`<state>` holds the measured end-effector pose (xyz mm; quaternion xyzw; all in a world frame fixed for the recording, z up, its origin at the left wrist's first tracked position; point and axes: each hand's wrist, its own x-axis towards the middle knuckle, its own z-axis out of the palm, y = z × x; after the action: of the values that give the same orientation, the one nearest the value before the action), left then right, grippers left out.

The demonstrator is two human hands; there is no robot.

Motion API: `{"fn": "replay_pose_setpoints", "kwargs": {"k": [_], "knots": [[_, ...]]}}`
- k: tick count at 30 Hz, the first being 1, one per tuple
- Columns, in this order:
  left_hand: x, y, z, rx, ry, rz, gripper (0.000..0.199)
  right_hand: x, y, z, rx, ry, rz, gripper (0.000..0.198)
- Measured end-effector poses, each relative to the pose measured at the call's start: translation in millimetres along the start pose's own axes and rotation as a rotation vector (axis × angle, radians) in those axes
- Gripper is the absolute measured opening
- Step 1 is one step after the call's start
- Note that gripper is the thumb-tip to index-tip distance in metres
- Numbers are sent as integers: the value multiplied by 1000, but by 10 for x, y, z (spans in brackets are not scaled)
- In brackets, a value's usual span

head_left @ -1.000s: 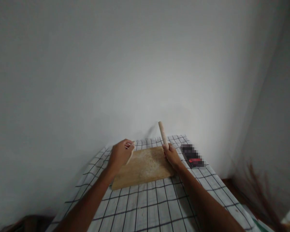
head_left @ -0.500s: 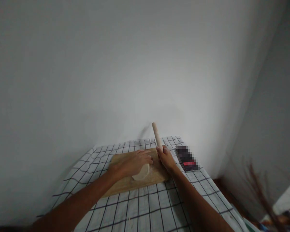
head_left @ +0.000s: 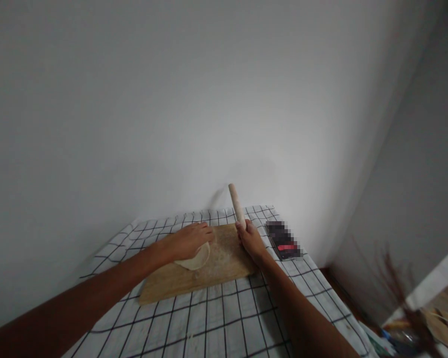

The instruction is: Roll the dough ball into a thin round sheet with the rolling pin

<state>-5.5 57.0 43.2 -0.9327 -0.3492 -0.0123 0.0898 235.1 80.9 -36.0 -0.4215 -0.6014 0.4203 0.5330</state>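
the dough (head_left: 197, 262), a thin pale round, lies on the board just beneath the left hand (head_left: 190, 239), showing on its near side; those fingers are curled down over it, and whether they pinch or merely rest i cannot tell. the right hand (head_left: 251, 238) is closed firmly around the near end of the pin (head_left: 236, 204), which slants up and away from it. between the hands, the board (head_left: 227, 253) is bare and floury; its right edge runs by the right hand. right of that hand, a dark item (head_left: 278, 233) with a red patch is pixelated, its writing unreadable. open cloth (head_left: 216, 318) spreads nearer than both hands. half a second ago the dough was closer to the right hand; a second ago the left held it raised.
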Motion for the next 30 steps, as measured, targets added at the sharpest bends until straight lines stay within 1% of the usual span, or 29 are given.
{"fn": "replay_pose_setpoints", "kwargs": {"k": [3, 5, 8, 10, 13, 16, 19, 21, 22, 24, 26, 27, 28, 30], "knots": [[215, 106, 119, -57, 46, -34, 36, -11, -16, -10, 7, 15, -13, 37], [274, 150, 244, -154, 96, -81, 42, -18, -45, -17, 50, 22, -44, 36], [181, 138, 395, -352, 242, -180, 57, -21, -96, -29, 108, -3, -100, 36], [29, 78, 405, -456, 346, -277, 61, -19, -117, -44, 50, -11, -134, 34], [-246, -51, 258, -548, 432, -465, 48, -20, -118, -78, -166, 26, -173, 34], [-493, -154, 6, -597, 551, -608, 35, -37, -115, -108, -339, -12, -172, 44], [-637, -161, -217, -595, 724, -651, 29, -77, -142, -111, -429, -90, -205, 54], [-646, -107, -300, -578, 782, -646, 28, -114, -174, -99, -477, -143, -238, 57], [-623, -69, -317, -560, 789, -626, 29, -133, -192, -90, -505, -170, -248, 58], [-530, 15, -299, -516, 760, -557, 30, -167, -223, -67, -582, -207, -262, 61], [-407, 92, -220, -471, 710, -486, 30, -196, -240, -41, -674, -207, -290, 64], [-348, 123, -161, -456, 677, -475, 30, -209, -240, -27, -723, -194, -306, 64], [-299, 150, -92, -445, 641, -491, 29, -221, -235, -15, -774, -177, -319, 64], [-243, 190, 69, -426, 580, -583, 29, -246, -213, 2, -881, -148, -335, 63]]}}
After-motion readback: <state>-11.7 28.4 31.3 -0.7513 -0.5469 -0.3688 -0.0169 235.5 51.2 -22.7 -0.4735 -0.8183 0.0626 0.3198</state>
